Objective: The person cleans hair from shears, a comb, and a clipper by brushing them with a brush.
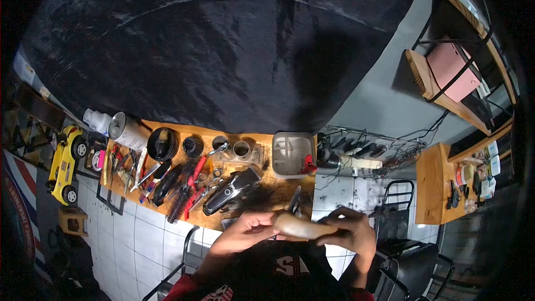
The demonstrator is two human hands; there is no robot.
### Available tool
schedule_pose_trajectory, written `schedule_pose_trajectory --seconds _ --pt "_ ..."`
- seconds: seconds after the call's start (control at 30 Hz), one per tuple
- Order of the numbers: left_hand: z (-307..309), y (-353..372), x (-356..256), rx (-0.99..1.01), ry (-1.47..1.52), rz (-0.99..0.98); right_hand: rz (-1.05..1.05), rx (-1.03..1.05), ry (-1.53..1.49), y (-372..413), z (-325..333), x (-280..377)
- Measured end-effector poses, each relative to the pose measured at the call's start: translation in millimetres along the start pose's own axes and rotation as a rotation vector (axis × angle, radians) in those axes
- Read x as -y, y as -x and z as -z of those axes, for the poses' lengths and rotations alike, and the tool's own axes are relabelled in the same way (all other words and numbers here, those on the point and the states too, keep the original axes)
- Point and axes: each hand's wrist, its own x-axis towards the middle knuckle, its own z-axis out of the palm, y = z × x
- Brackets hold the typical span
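your left hand (245, 233) and right hand (350, 233) grip opposite ends of the pale curved object (304, 227), fingers closed on it, presumably to steady it by the counter (273, 188)'s near edge. the clipper (233, 190) lies near the round brush (178, 203), seemingly within reach; the tray (287, 166) apparently contains loose items.

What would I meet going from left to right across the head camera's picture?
Yellow toy car → round black bowl → hair clipper → grey tray → pink box.
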Motion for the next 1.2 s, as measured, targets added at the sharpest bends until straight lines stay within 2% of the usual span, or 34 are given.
schedule_pose_trajectory --seconds 0.07,0.1,0.2,0.3,0.37,0.4,0.43,0.47,0.53,0.57,0.67,0.77,0.87,0.9,0.93,0.97,1.0,1.07,1.1,1.2 --pt "-11 0 -5 -0.034 0.248 -0.106 -0.090 -0.129 0.022 -2 -1 -1" --pt "-12 1 -6 -0.047 0.237 -0.081 -0.023 -0.251 0.097 -4 -2 -5" --pt "-10 -1 -11 -0.049 0.185 -0.041 -0.214 -0.538 0.018 -8 -7 6" --pt "-10 -3 -10 -0.031 0.151 -0.045 -0.136 -0.416 0.009 -1 2 0" --pt "-13 -5 -11 -0.069 0.180 -0.024 -0.063 -0.157 -0.034 4 4 -5" --pt "-10 -5 -9 -0.047 0.103 -0.029 -0.011 -0.037 -0.043 6 5 -5" --pt "-5 -6 -5 -0.023 0.027 -0.032 0.085 0.000 -0.013 5 2 -8" --pt "-2 -6 -2 -0.001 -0.050 -0.036 0.057 -0.030 0.023 5 2 -9" --pt "-10 -6 -2 -0.060 0.088 -0.073 0.007 -0.088 0.093 2 2 -7" --pt "-14 -6 -4 -0.091 0.157 -0.093 -0.151 -0.142 0.056 0 4 1" --pt "-15 -7 -11 -0.101 0.135 -0.050 -0.173 -0.443 0.032 -3 0 -1" --pt "-17 -7 -15 -0.072 0.142 -0.030 -0.177 -0.568 -0.009 -6 4 10" --pt "-15 -8 -8 -0.074 0.183 -0.067 -0.063 -0.128 -0.005 6 9 -4" --pt "-10 -8 -5 -0.054 0.056 -0.033 0.050 -0.038 -0.054 5 6 -6" --pt "-4 -7 -2 -0.032 -0.070 0.002 0.064 0.034 -0.068 5 3 -3" --pt "0 -6 -1 -0.012 -0.197 0.037 0.050 0.026 -0.052 3 4 -1" --pt "-4 -6 -4 -0.033 -0.082 0.005 0.036 0.018 -0.037 0 4 1" --pt "-17 -5 -12 -0.076 0.148 -0.062 -0.134 -0.182 0.017 -4 4 5" --pt "-17 -5 -11 -0.080 0.145 -0.064 -0.131 -0.313 0.056 -7 0 0" --pt "-14 -5 -10 -0.082 0.138 -0.064 -0.221 -0.516 0.135 -9 7 4"
